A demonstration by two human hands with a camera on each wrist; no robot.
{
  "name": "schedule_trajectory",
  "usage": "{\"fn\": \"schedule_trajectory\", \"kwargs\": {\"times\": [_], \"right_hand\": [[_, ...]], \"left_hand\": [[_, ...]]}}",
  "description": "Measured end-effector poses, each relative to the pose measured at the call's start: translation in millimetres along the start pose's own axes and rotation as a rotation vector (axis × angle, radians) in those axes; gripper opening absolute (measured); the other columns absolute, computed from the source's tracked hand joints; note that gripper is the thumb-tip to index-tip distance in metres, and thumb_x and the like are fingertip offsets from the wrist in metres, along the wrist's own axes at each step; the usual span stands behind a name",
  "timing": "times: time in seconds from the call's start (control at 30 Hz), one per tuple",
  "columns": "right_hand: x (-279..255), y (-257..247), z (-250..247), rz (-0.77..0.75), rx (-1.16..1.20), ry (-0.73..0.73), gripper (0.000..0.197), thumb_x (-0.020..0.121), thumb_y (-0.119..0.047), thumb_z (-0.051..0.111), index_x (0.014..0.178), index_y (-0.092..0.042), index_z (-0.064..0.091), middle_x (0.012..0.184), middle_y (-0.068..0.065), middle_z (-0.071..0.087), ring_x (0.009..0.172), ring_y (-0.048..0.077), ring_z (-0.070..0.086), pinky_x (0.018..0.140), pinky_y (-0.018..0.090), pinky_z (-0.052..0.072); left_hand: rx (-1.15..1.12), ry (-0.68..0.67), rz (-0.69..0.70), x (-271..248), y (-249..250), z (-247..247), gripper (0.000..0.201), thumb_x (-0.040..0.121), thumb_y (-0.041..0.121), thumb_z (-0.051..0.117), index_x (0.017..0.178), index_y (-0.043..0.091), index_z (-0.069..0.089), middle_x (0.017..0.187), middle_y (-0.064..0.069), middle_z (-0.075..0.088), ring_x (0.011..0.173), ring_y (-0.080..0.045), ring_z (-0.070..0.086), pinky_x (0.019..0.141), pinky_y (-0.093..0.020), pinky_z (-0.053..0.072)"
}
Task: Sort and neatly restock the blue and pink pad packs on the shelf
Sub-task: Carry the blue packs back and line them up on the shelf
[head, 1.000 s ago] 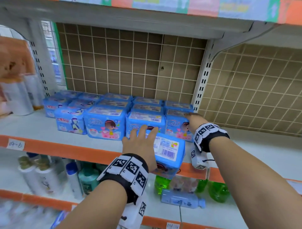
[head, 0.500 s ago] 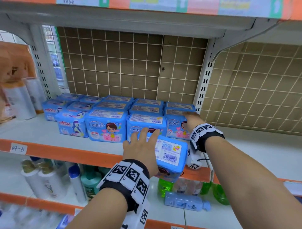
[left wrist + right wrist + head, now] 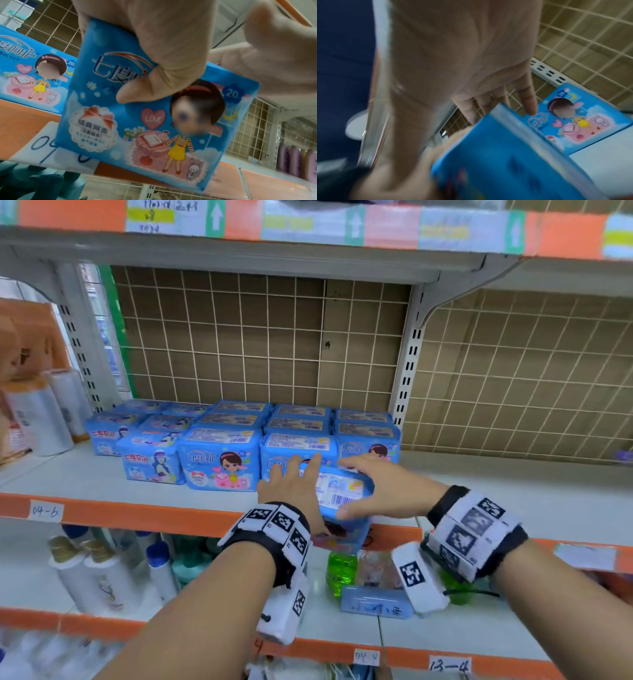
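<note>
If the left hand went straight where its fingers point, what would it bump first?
Probably the front-row blue pack on the shelf, just beyond the left hand and its held pack; the gap is hard to judge.

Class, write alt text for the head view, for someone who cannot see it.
The left hand and right hand hold one blue pad pack at the front edge of a white shelf. Rows of blue packs stand behind it.
</note>
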State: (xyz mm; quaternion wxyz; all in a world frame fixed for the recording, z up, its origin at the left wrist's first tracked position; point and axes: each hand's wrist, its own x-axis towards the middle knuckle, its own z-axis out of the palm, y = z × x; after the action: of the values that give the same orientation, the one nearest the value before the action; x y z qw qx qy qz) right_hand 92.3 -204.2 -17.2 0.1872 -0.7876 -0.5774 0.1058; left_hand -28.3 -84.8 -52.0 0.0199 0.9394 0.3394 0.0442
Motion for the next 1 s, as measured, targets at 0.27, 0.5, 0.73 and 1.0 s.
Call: {"fn": "schedule_trajectory", "kwargs": {"times": [0.27,0.5,0.73,1.0], "right_hand": [[-29.3,8.9,2.7,0.087,-0.315,0.022,0.1,0.071,-0.042,0.074,0.148,-0.018,0.014,0.146,0.008,0.028,0.132,0.029,0.029,0.108,0.039,0.031],[-42.0,54.9,-36.5,0.308,-0.338,0.096,0.085,0.075,-0.027,0.074,0.143,-0.012,0.026,0.14,0.011,0.034,0.128,0.03,0.035,0.106,0.036,0.03],[-0.5,64.7,-31.5,0.318,-0.232,0.026,0.06,0.081,-0.027,0.069,0.132,-0.009,0.043,0.131,0.012,0.045,0.115,0.027,0.048,0.097,0.036,0.041],[30.0,79.6,-27.6,0.297,-0.123,0.095,0.06,0.081,-0.029,0.07,0.131,-0.004,0.046,0.132,0.012,0.048,0.12,0.029,0.048,0.096,0.032,0.038]], "left_hand": [[-0.518,0.11,0.112,-15.7,-19.1,-3.3,0.134,0.061,0.036,0.083,0.144,0.026,-0.022,0.156,-0.009,-0.005,0.143,-0.024,0.009,0.109,-0.044,0.03],[-0.055,-0.24,0.137,-15.4,-5.7,58.4,0.096,0.081,0.07,0.043,0.149,0.019,-0.002,0.157,-0.007,-0.003,0.144,-0.03,-0.003,0.116,-0.05,0.004],[-0.036,-0.301,0.027,-7.3,3.4,95.2,0.127,0.056,0.091,0.043,0.143,0.028,-0.024,0.151,-0.004,-0.03,0.138,-0.032,-0.028,0.109,-0.063,-0.007],[-0.033,-0.262,0.068,-7.1,-3.1,108.8,0.121,0.056,0.095,0.029,0.133,0.03,-0.038,0.143,0.002,-0.043,0.133,-0.029,-0.037,0.106,-0.061,-0.014]]}}
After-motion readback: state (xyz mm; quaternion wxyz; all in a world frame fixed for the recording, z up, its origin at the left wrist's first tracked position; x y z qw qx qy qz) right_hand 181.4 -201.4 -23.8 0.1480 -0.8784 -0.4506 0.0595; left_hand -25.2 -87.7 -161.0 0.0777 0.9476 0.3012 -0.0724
